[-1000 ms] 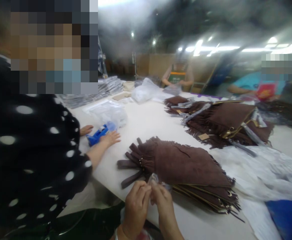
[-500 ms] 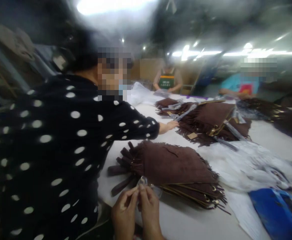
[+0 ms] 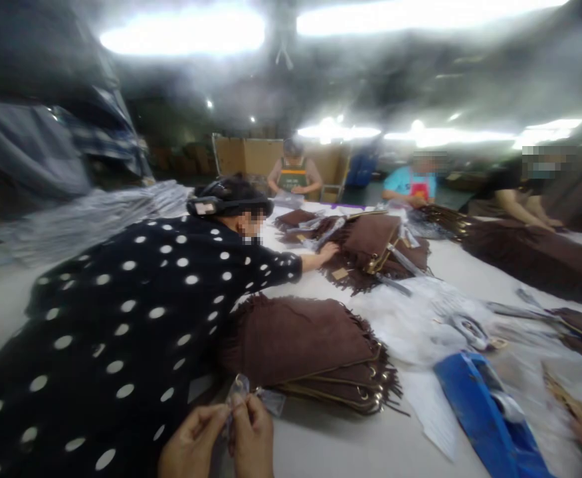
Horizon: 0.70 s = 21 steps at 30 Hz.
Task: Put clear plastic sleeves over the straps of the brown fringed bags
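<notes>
While a small clear plastic piece [image 3: 240,385] is pinched between the fingertips of the left hand [image 3: 194,438] and the right hand [image 3: 252,431], both grips are closed on it, just in front of the near stack of brown fringed bags [image 3: 295,338]. These bags are laid flat, one upon another, on the white table [image 3: 331,441]; whether anything is contained in them cannot be told. Gold-coloured rings are seen along their right side. Beside the right hand, a clear packet [image 3: 272,402] is seen, its contents too blurred to be made out. Farther off, a second pile of brown bags [image 3: 371,239] is touched by a co-worker's hand [image 3: 328,253], and some straps [image 3: 395,285] there are sheathed in plastic. To the right, a roll [image 3: 507,405] is held in a blue tape dispenser [image 3: 475,405], near heaped translucent plastic [image 3: 410,315].
</notes>
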Tool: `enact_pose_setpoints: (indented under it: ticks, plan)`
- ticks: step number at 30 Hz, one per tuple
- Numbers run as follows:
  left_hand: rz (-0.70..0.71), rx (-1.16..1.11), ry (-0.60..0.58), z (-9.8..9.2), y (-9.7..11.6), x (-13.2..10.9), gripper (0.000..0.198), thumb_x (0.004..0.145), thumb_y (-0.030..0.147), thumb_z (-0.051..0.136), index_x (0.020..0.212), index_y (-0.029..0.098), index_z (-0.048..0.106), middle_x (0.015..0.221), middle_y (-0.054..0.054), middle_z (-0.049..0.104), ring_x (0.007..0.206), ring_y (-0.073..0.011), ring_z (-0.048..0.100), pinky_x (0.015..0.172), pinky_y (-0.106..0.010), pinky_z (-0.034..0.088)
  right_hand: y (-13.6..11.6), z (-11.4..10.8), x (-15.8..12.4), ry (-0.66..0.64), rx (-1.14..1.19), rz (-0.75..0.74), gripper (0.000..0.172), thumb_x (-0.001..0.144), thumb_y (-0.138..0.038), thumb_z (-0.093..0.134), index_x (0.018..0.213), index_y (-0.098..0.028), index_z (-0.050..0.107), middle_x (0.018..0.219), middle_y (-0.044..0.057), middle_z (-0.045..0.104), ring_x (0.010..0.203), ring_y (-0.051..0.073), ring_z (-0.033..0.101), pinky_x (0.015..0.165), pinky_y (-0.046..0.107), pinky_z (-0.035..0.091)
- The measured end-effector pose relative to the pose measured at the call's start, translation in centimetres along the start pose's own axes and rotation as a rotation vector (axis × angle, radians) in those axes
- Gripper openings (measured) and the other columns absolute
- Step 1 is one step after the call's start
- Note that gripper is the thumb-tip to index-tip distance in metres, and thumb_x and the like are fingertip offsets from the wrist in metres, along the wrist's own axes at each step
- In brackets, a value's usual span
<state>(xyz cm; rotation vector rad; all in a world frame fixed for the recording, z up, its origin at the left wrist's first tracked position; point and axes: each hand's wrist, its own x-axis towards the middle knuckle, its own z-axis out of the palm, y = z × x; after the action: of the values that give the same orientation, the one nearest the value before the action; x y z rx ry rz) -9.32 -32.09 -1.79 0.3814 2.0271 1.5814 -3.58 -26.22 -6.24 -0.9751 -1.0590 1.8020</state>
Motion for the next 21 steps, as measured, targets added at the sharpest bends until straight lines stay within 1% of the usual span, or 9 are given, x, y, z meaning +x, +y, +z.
enact_pose_setpoints:
  ticks: [3,6,8,10,11,13,17,19,21]
  plan:
    - [-0.057,-0.081,-0.052,0.1,0.1,-0.1,0.047,0.053,0.054,0.081,0.079,0.016,0.070,0.079,-0.008,0.074,0.082,-0.0297,0.069,0.071,-0.033,0.054,-0.7,0.0,-0.3,-0.004,0.000,-0.030,0.050,0.071,-0.068,0.060,0.060,-0.020,0.054,0.046,-0.006,0.040,0.047,0.011,0.040,0.040,0.020,0.034]
    - [-0.092,-0.145,-0.010,0.4,-0.2,-0.5,0.046,0.054,0.051,0.081,0.079,0.015,0.069,0.074,-0.006,0.072,0.077,-0.0276,0.068,0.062,-0.031,0.053,-1.3,0.1,-0.4,0.009,-0.004,-0.071,0.049,0.073,-0.065,0.061,0.060,-0.018,0.056,0.051,-0.005,0.046,0.051,0.011,0.043,0.046,0.020,0.037]
    - [-0.104,-0.167,0.011,0.6,-0.2,-0.8,0.044,0.054,0.049,0.082,0.078,0.014,0.069,0.070,-0.004,0.071,0.069,-0.0238,0.067,0.059,-0.028,0.051,-1.5,0.0,-0.4,0.014,-0.004,-0.078,0.049,0.073,-0.064,0.062,0.060,-0.017,0.057,0.053,-0.004,0.048,0.052,0.010,0.043,0.047,0.020,0.037]
    - [-0.134,-0.214,-0.017,0.7,-0.1,-0.7,0.040,0.055,0.045,0.082,0.075,0.014,0.067,0.066,-0.002,0.068,0.062,-0.0193,0.063,0.055,-0.026,0.048,-1.5,-0.3,-0.4,-0.003,-0.002,-0.060,0.047,0.073,-0.062,0.063,0.063,-0.017,0.059,0.054,-0.004,0.049,0.052,0.010,0.042,0.047,0.020,0.036]
    - [-0.163,-0.252,-0.058,0.7,0.0,-0.6,0.037,0.057,0.043,0.082,0.073,0.014,0.066,0.064,-0.001,0.066,0.060,-0.0177,0.062,0.054,-0.024,0.047,-1.6,-0.6,-0.4,-0.021,-0.001,-0.038,0.046,0.073,-0.061,0.064,0.064,-0.016,0.060,0.054,-0.004,0.050,0.051,0.009,0.042,0.046,0.019,0.035]
    - [-0.235,-0.327,-0.180,0.4,0.1,0.0,0.030,0.063,0.038,0.080,0.070,0.015,0.062,0.062,0.000,0.063,0.057,-0.0158,0.061,0.051,-0.023,0.045,-1.7,-1.1,-0.4,-0.072,0.006,0.027,0.044,0.072,-0.060,0.066,0.067,-0.016,0.061,0.054,-0.005,0.049,0.049,0.008,0.039,0.044,0.019,0.032]
    - [-0.353,-0.442,-0.451,-0.8,0.0,1.9,0.021,0.071,0.029,0.076,0.071,0.015,0.061,0.063,0.000,0.062,0.057,-0.0155,0.061,0.053,-0.025,0.047,-2.1,-1.8,-0.1,-0.197,0.063,0.173,0.043,0.071,-0.059,0.069,0.071,-0.017,0.059,0.051,-0.008,0.042,0.044,0.006,0.034,0.040,0.018,0.026]
    - [-0.394,-0.471,-0.527,-1.3,-0.3,2.8,0.018,0.071,0.025,0.076,0.074,0.013,0.063,0.066,-0.002,0.064,0.058,-0.0160,0.062,0.056,-0.026,0.048,-2.2,-2.0,0.0,-0.241,0.105,0.234,0.044,0.070,-0.059,0.071,0.071,-0.017,0.057,0.049,-0.010,0.038,0.041,0.005,0.030,0.039,0.017,0.024]
    - [-0.420,-0.489,-0.574,-1.6,-0.8,3.4,0.017,0.071,0.023,0.077,0.075,0.012,0.064,0.068,-0.005,0.065,0.059,-0.0169,0.063,0.056,-0.026,0.048,-2.3,-2.2,-0.1,-0.261,0.135,0.288,0.045,0.069,-0.059,0.072,0.072,-0.017,0.056,0.046,-0.011,0.035,0.040,0.004,0.026,0.038,0.016,0.023]
